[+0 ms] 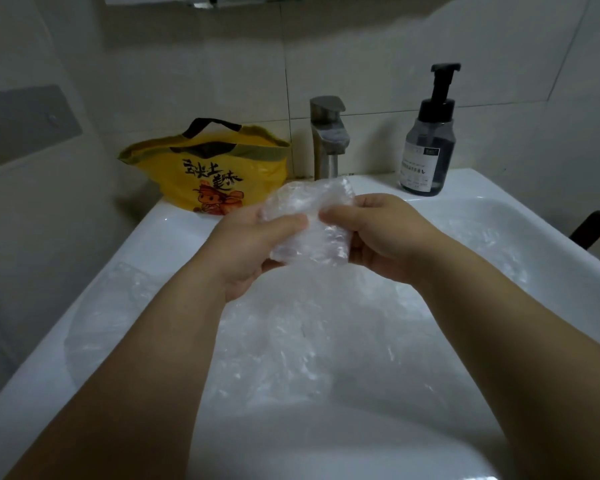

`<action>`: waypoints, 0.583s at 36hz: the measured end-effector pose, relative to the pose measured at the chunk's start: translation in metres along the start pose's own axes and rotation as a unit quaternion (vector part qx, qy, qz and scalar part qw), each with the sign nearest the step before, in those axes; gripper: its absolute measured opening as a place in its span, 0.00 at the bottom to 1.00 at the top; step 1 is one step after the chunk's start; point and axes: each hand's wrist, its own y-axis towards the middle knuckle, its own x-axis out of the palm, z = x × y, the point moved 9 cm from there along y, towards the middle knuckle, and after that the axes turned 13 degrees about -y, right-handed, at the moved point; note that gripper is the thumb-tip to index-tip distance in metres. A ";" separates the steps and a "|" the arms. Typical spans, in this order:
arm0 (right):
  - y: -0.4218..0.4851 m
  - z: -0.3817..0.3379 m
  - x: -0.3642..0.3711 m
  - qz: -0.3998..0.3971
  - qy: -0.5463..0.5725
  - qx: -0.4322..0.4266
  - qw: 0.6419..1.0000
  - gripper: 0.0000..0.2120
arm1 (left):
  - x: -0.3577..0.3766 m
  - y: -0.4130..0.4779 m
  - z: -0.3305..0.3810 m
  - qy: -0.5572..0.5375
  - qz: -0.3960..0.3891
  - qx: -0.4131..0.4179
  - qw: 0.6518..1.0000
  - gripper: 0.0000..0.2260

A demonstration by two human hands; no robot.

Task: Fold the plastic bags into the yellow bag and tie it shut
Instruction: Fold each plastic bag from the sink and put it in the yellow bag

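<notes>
Loose clear bags (291, 344) crowd the sink (160, 237) under the forearms (146, 375); above them the left hand (253, 251) and right hand (381, 237) both pinch one half-folded bag (309, 220), while the yellow bag (208, 174) stands untied on the ledge at ten o'clock, well apart. Slick film could spring unfolded if either pinch eases, or drop among the rest. How many bags fill the basin, and what the yellow bag holds, cannot be made out.
</notes>
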 end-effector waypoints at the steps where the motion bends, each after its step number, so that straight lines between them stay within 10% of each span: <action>1: 0.000 -0.001 0.002 -0.011 0.007 -0.002 1.000 0.14 | -0.002 0.001 0.000 -0.008 0.008 0.005 1.000 0.07; 21: -0.001 -0.002 -0.003 -0.063 0.084 0.001 0.994 0.10 | -0.009 0.003 0.011 -0.082 -0.003 0.021 0.996 0.12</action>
